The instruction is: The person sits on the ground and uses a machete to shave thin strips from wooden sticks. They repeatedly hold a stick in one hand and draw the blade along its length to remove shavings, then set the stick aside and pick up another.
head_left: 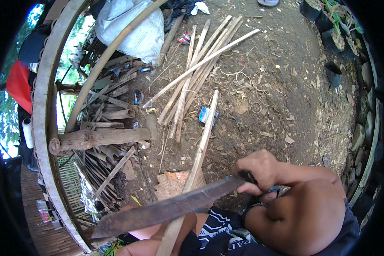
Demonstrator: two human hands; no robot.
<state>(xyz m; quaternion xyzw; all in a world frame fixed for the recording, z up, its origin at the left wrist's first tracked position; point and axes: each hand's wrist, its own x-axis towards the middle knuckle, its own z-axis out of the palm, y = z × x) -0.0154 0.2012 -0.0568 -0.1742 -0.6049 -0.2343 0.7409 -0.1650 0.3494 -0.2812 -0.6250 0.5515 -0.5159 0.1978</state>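
Note:
My right hand [262,170] is closed round the handle of a machete [170,209]. Its long, dark, worn blade reaches left across the lower middle of the view. The blade crosses over a pale split wooden or bamboo strip [202,145], which runs from the ground ahead down to the lower edge beside my body. Whether the blade touches the strip, I cannot tell. Bare skin shows on both sides of the strip beneath the blade, but my left hand's fingers cannot be made out there. Under the strip lies a piece of brown cardboard [168,183].
Several pale strips [200,70] lie in a loose pile ahead. A thick log [102,138], firewood [109,113] and a white sack [132,32] are at the left, behind a curved pole [115,45]. Black plant bags [333,72] line the right edge.

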